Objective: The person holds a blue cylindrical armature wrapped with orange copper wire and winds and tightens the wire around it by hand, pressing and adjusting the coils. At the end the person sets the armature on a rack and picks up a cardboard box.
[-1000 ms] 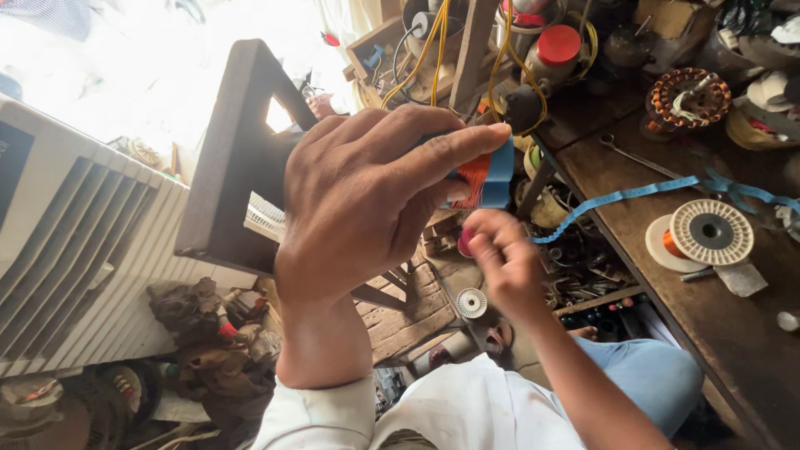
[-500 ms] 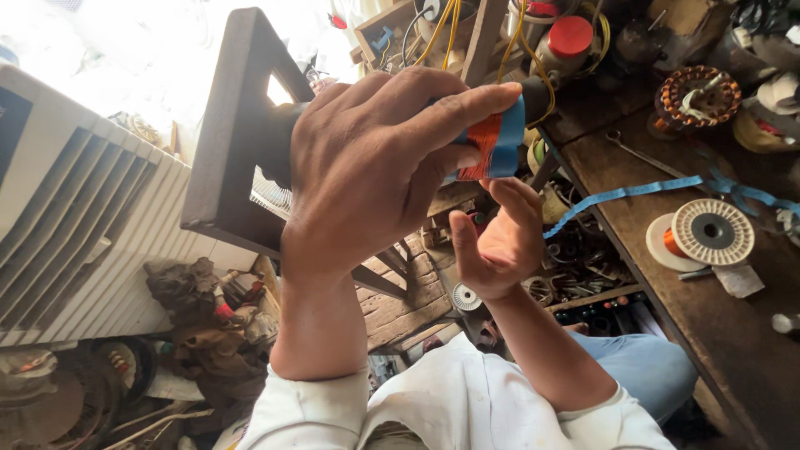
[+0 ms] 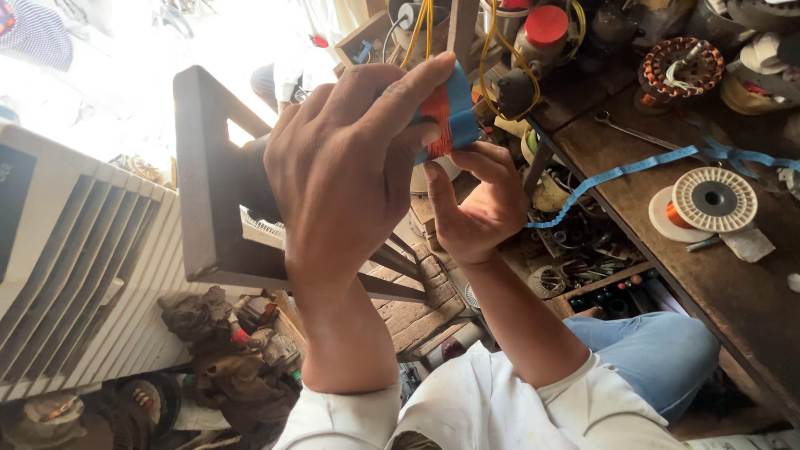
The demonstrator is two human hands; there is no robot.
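Head view: the left hand [image 3: 350, 158] clamps a blue bobbin [image 3: 450, 112] wound with orange wire, fingers over its top hiding most of it. The right hand [image 3: 479, 200] touches its underside, fingertips apparently pinching; the grip point is obscured. A white spool [image 3: 712, 200] lies on the bench [image 3: 667, 258], well right of the grip.

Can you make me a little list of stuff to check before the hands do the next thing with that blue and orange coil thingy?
1. Left hand grips the blue bobbin wound with orange wire: ok.
2. Right hand supports it from below, thumb touching: ok.
3. Loose wire end findable: cannot tell, fingers hide it.
4. Winding looks neat: cannot tell, mostly covered.
5. White spool of wire within sight on the wooden bench: ok.
6. Blue tape clear of the hands: ok.
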